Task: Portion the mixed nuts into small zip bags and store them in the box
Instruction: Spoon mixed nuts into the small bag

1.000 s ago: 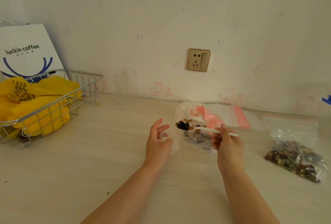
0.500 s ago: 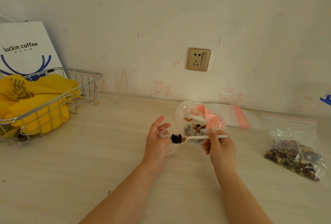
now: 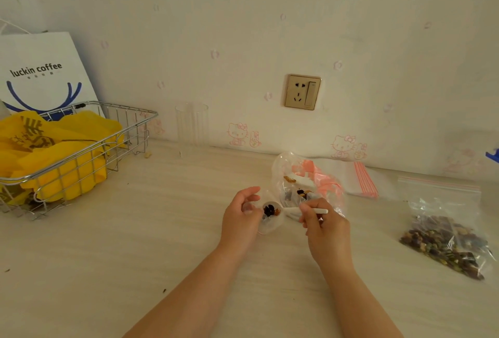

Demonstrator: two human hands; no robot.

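My left hand (image 3: 239, 216) holds a small clear zip bag (image 3: 271, 223) open at mid-table. Dark nuts (image 3: 270, 210) sit in the bag's mouth. My right hand (image 3: 322, 225) grips a white plastic spoon (image 3: 293, 212), its bowl at the bag's opening. Just behind stands a large clear bag of mixed nuts (image 3: 302, 189) with pink packaging inside. A filled zip bag of nuts (image 3: 445, 237) lies at the right. A stack of empty zip bags (image 3: 351, 178) with red seals lies near the wall.
A wire basket (image 3: 89, 146) holding yellow bags (image 3: 54, 154) stands at the left, with a white paper coffee bag (image 3: 40, 73) behind it. A clear glass (image 3: 192, 127) stands by the wall. A wall socket (image 3: 303, 91) is above the table.
My right hand carried the loaded spoon leftward from the large nut bag to the small bag in my left hand. The nuts now sit in that bag's mouth.
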